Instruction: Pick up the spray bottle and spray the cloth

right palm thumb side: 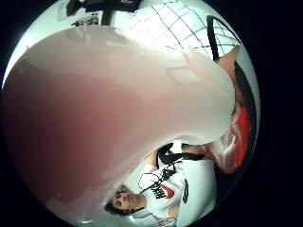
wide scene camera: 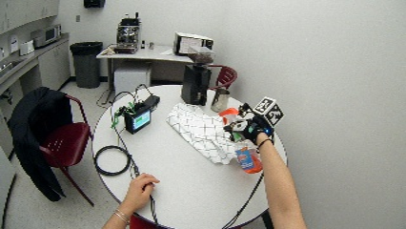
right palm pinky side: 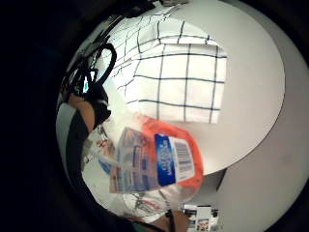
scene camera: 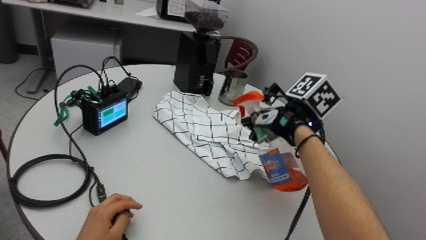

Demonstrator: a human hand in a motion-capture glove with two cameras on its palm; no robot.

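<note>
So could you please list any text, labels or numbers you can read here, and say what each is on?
None reads as quotable text.
Spray bottle label: blue panel, barcode and print, too blurred to read.
Small screen on the table: lit, content too small to read.

**Spray bottle raised beside the checked cloth**

The spray bottle (scene camera: 283,167) is clear plastic with orange liquid in its lower part, a blue-and-white label and an orange nozzle head. It is upright, lifted off the surface, its base just beside the cloth's near edge. The cloth (scene camera: 206,132), white with a thin dark grid, lies rumpled and spread on the round white surface (scene camera: 166,190).
</note>
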